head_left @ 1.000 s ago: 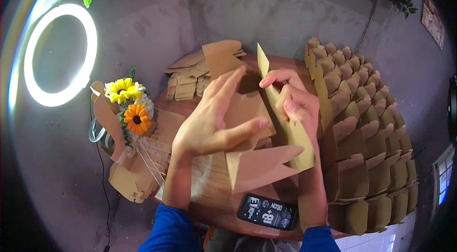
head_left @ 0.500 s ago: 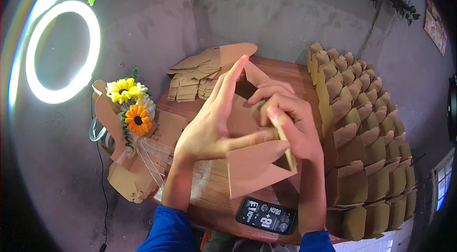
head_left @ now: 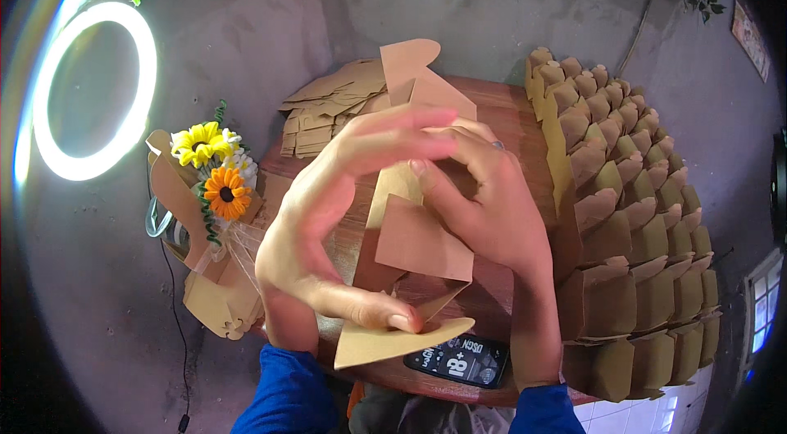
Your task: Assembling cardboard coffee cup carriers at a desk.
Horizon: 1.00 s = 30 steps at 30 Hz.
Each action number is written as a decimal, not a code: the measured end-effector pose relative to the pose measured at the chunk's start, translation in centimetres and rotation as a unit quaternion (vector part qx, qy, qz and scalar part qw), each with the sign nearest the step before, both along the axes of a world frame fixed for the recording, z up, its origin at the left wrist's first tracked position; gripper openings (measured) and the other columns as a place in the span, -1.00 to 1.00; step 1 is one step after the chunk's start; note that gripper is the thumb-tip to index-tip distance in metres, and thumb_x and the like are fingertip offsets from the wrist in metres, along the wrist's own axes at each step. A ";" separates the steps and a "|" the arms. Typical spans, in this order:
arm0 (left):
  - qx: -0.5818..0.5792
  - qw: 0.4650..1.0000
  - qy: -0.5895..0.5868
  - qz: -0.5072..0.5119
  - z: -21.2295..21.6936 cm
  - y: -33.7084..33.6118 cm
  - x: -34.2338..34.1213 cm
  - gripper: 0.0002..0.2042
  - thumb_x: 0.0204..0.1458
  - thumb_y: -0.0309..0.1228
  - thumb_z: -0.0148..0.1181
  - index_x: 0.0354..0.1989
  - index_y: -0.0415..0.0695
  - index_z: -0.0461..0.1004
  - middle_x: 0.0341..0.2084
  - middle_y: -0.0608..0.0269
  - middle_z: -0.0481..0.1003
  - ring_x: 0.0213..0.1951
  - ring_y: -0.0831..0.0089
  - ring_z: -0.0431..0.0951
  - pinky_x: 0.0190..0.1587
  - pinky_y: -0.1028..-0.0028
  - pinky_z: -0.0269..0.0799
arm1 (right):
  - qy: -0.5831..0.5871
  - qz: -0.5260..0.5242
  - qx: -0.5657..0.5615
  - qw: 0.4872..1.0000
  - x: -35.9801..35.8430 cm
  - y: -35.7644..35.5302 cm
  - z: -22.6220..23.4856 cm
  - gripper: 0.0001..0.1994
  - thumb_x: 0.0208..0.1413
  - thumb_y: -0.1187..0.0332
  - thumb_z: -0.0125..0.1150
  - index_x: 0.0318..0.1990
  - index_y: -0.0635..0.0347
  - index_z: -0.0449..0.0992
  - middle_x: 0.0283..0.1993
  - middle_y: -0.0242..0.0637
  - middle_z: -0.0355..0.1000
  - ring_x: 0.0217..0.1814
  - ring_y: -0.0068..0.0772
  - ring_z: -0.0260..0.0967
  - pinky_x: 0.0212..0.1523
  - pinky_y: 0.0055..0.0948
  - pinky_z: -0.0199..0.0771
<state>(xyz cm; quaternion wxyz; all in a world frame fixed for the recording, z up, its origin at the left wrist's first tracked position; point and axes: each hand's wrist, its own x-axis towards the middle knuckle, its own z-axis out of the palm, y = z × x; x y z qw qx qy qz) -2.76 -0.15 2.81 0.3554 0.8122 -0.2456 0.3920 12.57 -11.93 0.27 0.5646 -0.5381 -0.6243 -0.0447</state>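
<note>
A partly folded brown cardboard box [head_left: 422,239] is between my two hands above the table, its panels bent at angles and its flaps sticking out. My left hand [head_left: 305,221] curves around its left side, with the thumb pressing on the rounded near flap and the fingers arched over toward the far end. From the right, my right hand [head_left: 502,209] holds the box's far part, its thumb pointing inward and its fingers bent. Some of the right fingertips are hidden behind the left fingers. A tall rounded flap stands up beyond the hands.
A pile of flat cardboard blanks [head_left: 328,106] lies at the back left. Rows of folded cardboard boxes [head_left: 623,213] fill the right side. At the left are a flower bouquet [head_left: 217,172] and a lit ring light [head_left: 143,90]. A phone [head_left: 459,362] rests at the table's [head_left: 496,118] near edge.
The box has turned between my hands, bringing a rounded flap to the near side. My left thumb has moved down onto that flap, and the left fingers have arched over toward my right hand.
</note>
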 end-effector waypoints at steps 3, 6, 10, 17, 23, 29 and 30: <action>0.064 0.997 0.034 -0.023 0.3 1.1 0.4 0.09 -0.45 0.19 0.59 0.18 -0.38 0.32 0.21 -0.43 0.26 0.31 -0.12 0.24 0.35 0.01 0.02 | -0.008 -0.008 0.018 1.000 0.0 0.3 -0.2 -0.82 0.12 0.32 0.22 -0.28 0.28 0.55 -0.24 0.00 0.51 0.01 0.06 0.44 0.05 -0.15 0.35; -0.088 0.996 0.028 -0.011 0.0 1.5 2.1 -0.25 -0.18 0.06 0.43 0.06 -0.32 0.47 0.14 -0.09 0.42 0.19 0.14 0.43 0.27 0.21 0.23 | 0.024 0.014 -0.024 0.999 0.3 0.0 0.5 -0.79 0.10 0.29 0.23 -0.29 0.29 0.55 -0.28 -0.02 0.50 -0.17 0.06 0.44 -0.07 -0.16 0.37; -0.111 0.977 0.006 0.180 -1.1 1.8 3.2 -0.49 0.00 -0.11 0.31 0.02 -0.25 0.51 0.15 -0.03 0.41 0.22 0.21 0.37 0.27 0.25 0.20 | 0.037 0.060 -0.023 0.997 0.5 0.0 -0.2 -0.76 0.08 0.27 0.26 -0.29 0.32 0.54 -0.36 -0.02 0.49 -0.26 0.04 0.41 -0.19 -0.16 0.37; -0.152 0.908 -0.130 0.369 -2.7 2.6 5.1 -0.33 -0.06 -0.34 0.44 0.24 -0.16 0.28 0.19 0.02 0.33 0.24 0.23 0.31 0.24 0.14 0.22 | 0.016 0.097 -0.032 0.995 0.6 -0.9 0.5 -0.79 0.05 0.31 0.28 -0.35 0.31 0.52 -0.39 -0.05 0.48 -0.28 0.01 0.41 -0.20 -0.19 0.38; -0.247 0.947 -0.073 0.193 -2.0 1.9 4.2 -0.48 0.06 -0.61 0.29 0.23 -0.23 0.30 0.01 0.05 0.48 0.05 0.41 0.48 0.10 0.44 0.38 | -0.088 0.118 -0.063 0.987 1.2 -1.2 0.2 -0.80 0.06 0.29 0.29 -0.42 0.25 0.51 -0.36 -0.14 0.49 -0.19 -0.05 0.41 -0.05 -0.22 0.36; -0.101 0.945 -0.114 0.288 -1.9 2.1 3.9 -0.88 0.08 -0.62 0.25 -0.21 -0.26 0.58 -0.20 0.17 0.60 -0.28 0.54 0.60 -0.15 0.51 0.51 | -0.094 0.154 -0.057 0.982 1.7 -2.0 1.2 -0.81 0.02 0.31 0.35 -0.36 0.24 0.52 -0.25 -0.18 0.52 -0.10 -0.15 0.44 0.01 -0.30 0.39; -0.099 0.944 -0.114 0.293 -1.7 2.0 3.7 -0.88 0.08 -0.62 0.25 -0.21 -0.26 0.58 -0.20 0.17 0.60 -0.28 0.54 0.60 -0.15 0.51 0.51 | -0.093 0.160 -0.055 0.981 1.4 -2.3 1.4 -0.81 0.02 0.31 0.35 -0.36 0.24 0.52 -0.25 -0.18 0.52 -0.10 -0.15 0.44 0.01 -0.30 0.39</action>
